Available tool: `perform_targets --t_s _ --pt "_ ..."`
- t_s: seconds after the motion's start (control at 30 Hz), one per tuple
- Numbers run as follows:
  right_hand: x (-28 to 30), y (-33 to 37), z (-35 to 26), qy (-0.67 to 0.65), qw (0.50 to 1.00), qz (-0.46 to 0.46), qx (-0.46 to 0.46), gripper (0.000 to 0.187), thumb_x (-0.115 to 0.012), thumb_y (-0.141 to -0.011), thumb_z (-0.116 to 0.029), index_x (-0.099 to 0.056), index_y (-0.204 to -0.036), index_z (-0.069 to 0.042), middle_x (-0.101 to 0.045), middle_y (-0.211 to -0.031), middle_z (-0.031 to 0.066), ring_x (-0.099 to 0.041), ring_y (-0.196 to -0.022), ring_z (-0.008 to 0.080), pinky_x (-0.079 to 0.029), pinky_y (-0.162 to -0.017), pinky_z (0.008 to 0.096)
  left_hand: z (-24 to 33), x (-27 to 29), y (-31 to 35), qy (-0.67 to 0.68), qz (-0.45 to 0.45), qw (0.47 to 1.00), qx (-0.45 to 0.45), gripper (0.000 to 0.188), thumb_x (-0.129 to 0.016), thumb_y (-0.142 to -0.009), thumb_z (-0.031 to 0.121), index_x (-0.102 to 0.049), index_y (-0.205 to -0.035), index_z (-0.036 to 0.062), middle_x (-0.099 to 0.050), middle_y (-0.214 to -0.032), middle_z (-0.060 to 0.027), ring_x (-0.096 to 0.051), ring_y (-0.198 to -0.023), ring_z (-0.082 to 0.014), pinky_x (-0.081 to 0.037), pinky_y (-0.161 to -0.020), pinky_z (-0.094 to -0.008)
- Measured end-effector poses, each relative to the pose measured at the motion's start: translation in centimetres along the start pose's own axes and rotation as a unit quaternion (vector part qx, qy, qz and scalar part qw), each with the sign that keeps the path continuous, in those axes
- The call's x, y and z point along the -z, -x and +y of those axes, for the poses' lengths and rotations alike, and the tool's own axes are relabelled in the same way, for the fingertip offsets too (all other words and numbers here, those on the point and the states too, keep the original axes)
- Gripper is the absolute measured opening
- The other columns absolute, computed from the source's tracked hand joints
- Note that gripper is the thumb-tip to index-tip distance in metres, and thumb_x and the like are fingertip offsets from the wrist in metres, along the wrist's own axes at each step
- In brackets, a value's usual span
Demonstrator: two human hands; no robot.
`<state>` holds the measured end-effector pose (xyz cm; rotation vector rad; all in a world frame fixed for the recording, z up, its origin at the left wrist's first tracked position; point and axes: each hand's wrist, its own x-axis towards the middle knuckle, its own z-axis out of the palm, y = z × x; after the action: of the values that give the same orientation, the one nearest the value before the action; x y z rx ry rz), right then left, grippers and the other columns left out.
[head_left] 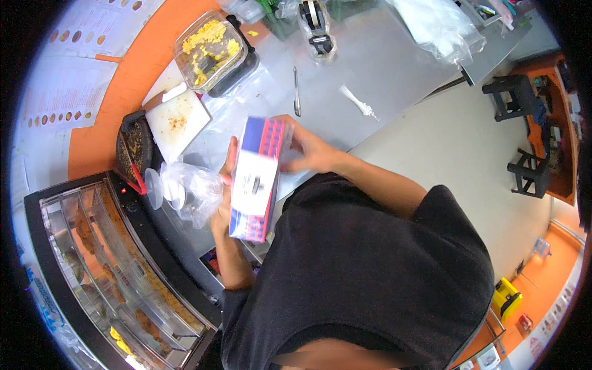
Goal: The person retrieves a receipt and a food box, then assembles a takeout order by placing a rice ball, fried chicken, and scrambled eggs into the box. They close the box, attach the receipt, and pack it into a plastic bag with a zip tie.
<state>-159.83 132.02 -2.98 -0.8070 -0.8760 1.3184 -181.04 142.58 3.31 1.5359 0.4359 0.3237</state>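
Note:
Both of my hands hold up a long blue, white and red cardboard box (pixel 254 182) in front of my chest, over the near edge of the metal counter (pixel 271 80). My left hand (pixel 226 191) grips its left side, thumb side up. At the upper right of the box, my right hand (pixel 310 148) curls around the edge, slightly blurred. Some clear plastic shows between that hand and the box. Just left of my left hand lies a clear plastic bag (pixel 200 188) with round white lids (pixel 174 192) beside it.
A clear container (pixel 206 71) of yellow crumbled food rests on a dark scale. Nearby are a white cutting board (pixel 185 126), white-handled knife (pixel 174 92) and dark pan (pixel 137 151). A pen (pixel 296 92), thin white sticks (pixel 357 102) and tape dispenser (pixel 317 31) lie farther off. A glass food warmer (pixel 117 265) stands left.

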Motion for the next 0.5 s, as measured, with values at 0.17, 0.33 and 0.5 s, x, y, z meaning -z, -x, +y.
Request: perform_targets --t_s 0.17,0.33,0.5 --pt "3.5 2.1 0.5 0.176 0.981 -0.07 0.049 0.086 -0.079 -0.069 -0.008 -0.043 -0.147 -0.009 -0.052 -0.141 0.0106 -0.052 -0.13 0.0211 -0.046 -0.106 0.0377 -1.8 1.5 1.6 -0.411 -0.044 0.911 0.007 0.048 -0.047 -0.108 0.024 -0.048 -0.152 0.0052 -0.047 -0.157 -0.0162 -0.04 -0.148 -0.0343 -0.035 -0.119 -0.04" --pt "9.4 7.8 0.5 0.52 0.764 0.383 0.007 0.034 -0.07 -0.083 -0.005 -0.065 -0.116 -0.004 -0.068 -0.11 0.0156 -0.067 -0.099 0.0311 -0.056 -0.084 0.0431 -10.7 1.0 1.0 -0.418 -0.004 0.907 -0.045 0.053 -0.046 -0.104 0.016 -0.04 -0.156 0.0069 -0.042 -0.16 -0.0156 -0.037 -0.149 -0.034 -0.033 -0.12 -0.0405" --pt "13.1 12.4 2.1 0.592 0.669 0.447 -0.038 0.023 -0.069 -0.087 -0.007 -0.065 -0.11 -0.003 -0.069 -0.101 0.0185 -0.068 -0.09 0.0367 -0.055 -0.078 0.0446 -13.3 0.5 0.9 -0.546 0.034 0.83 -0.106 0.069 -0.062 -0.085 0.009 -0.046 -0.152 0.0051 -0.045 -0.157 -0.0166 -0.035 -0.148 -0.0419 -0.03 -0.122 -0.0505"
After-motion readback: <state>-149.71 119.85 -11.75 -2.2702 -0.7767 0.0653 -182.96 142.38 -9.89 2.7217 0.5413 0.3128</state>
